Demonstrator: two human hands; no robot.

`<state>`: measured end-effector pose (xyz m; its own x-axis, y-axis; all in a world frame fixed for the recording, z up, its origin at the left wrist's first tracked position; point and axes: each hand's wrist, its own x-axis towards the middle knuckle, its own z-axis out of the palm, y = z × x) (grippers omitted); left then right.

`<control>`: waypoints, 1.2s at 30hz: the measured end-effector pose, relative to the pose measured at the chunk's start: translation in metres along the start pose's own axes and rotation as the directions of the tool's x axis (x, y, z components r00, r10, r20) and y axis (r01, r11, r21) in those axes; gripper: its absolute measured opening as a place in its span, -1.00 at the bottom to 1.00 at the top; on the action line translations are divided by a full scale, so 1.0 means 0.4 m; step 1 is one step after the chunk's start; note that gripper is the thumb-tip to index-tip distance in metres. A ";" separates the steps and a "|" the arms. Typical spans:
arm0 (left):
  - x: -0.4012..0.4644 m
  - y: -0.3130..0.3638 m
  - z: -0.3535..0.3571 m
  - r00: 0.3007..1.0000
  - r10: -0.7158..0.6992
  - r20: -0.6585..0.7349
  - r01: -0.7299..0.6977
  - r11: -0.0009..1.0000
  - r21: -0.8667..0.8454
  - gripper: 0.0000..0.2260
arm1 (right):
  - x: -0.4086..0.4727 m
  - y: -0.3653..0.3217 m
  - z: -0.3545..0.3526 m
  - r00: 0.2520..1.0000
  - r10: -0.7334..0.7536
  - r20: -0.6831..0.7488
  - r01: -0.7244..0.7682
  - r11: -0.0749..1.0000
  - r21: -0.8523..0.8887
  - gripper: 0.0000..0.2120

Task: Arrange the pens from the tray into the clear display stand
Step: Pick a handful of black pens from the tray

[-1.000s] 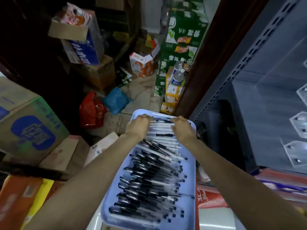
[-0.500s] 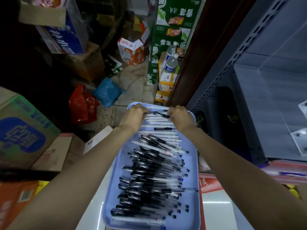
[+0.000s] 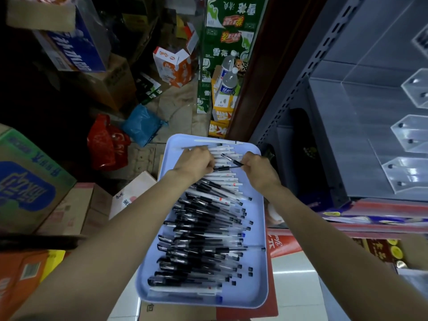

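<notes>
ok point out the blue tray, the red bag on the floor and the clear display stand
blue tray (image 3: 259, 283): head view, bare floor near its right rim
red bag (image 3: 105, 144): head view, middle of the crumpled plastic
clear display stand (image 3: 408, 133): head view, front of a middle pocket

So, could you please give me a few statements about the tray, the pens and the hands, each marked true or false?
1. The pens lie in a light blue tray. True.
2. Both hands are at the far end of the tray. True: left hand, right hand.
3. The tray holds only white pens. False: most are clear with black caps.
4. The clear display stand is full of pens. False: no pens show in its pockets.
</notes>
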<state>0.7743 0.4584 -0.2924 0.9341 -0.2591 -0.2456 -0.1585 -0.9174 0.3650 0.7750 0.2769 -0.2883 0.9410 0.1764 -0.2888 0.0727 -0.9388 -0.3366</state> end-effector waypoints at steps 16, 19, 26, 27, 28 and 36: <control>-0.129 0.009 -0.068 0.959 -0.171 -0.226 -0.093 0.564 -0.821 -0.93 | -0.105 -0.055 -0.058 0.971 -0.218 -0.093 0.233 0.949 0.210 -0.93; -0.151 0.057 -0.123 0.907 -0.301 -0.294 -0.163 0.393 -0.905 -0.89 | -0.137 -0.081 -0.122 0.963 -0.206 -0.175 0.257 0.899 0.354 -0.89; -0.145 0.258 -0.222 0.911 -0.200 -0.360 -0.234 0.469 -0.851 -0.63 | -0.207 -0.120 -0.289 0.910 -0.132 -0.393 0.354 0.740 0.572 -0.92; -0.140 0.287 -0.241 0.896 -0.182 -0.405 -0.264 0.515 -0.816 -0.62 | -0.220 -0.113 -0.319 0.899 -0.133 -0.418 0.365 0.755 0.545 -0.90; -0.137 0.319 -0.261 0.881 -0.160 -0.446 -0.292 0.558 -0.777 -0.60 | -0.234 -0.102 -0.352 0.890 -0.136 -0.436 0.365 0.784 0.502 -0.88; -0.086 0.611 -0.342 0.780 0.247 -0.576 -0.448 0.863 -0.236 -0.81 | -0.327 0.128 -0.627 0.842 -0.102 -0.529 0.459 0.651 0.605 -0.84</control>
<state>0.7474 0.2845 -0.0718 0.8732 -0.2547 0.4155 -0.4792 -0.6040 0.6368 0.7387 0.1316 -0.0430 0.9601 0.0883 0.2653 0.2793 -0.3515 -0.8936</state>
